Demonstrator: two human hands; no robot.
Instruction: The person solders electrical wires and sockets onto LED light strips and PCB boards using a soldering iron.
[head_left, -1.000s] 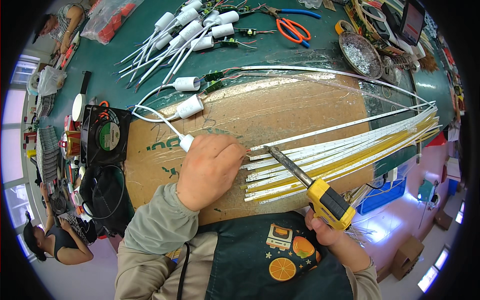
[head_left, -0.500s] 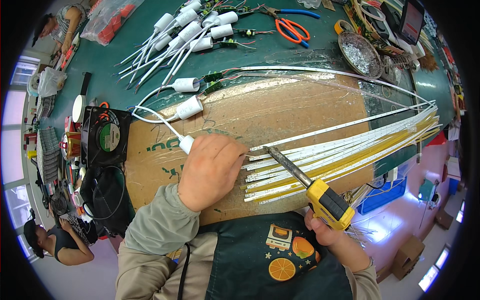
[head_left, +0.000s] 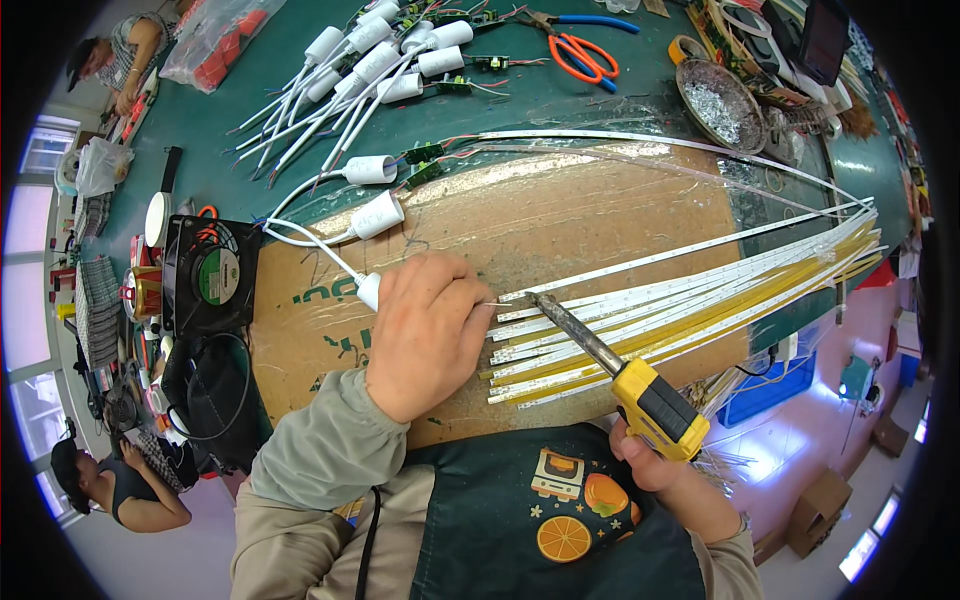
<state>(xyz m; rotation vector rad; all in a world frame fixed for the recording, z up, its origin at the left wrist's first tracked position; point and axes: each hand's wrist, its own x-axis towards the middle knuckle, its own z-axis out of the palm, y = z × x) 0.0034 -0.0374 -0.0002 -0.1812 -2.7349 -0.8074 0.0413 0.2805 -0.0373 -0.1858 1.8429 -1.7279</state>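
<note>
A bright room bends around the rim, with windows (head_left: 25,285) along the left and two other people at that edge, one above and one below. A broad green table (head_left: 590,115) fills the upper view. Over its near part lies a worn cardboard sheet (head_left: 540,225), carrying on its right a fanned bundle of white and yellow strips (head_left: 680,310). A black fan (head_left: 185,300) stands by the sheet's left edge; white sockets (head_left: 375,62) on cables lie heaped beyond it, near pliers (head_left: 600,25) with orange and blue handles.

The left hand (head_left: 425,335) is back-up over the middle of the sheet, its fingertips pinched narrow on a thin wire (head_left: 502,303) at the end of the topmost strip. A white cylinder (head_left: 370,290) on a cable emerges beside the palm; whether the hand grips it is hidden. The right hand (head_left: 648,462), low on the right, has its fingers closed round the yellow-and-black handle of a soldering iron (head_left: 640,400), whose tip lies at that strip's end.

Compared with a second ago, the left hand's knuckles sit higher, while the iron keeps its place.
</note>
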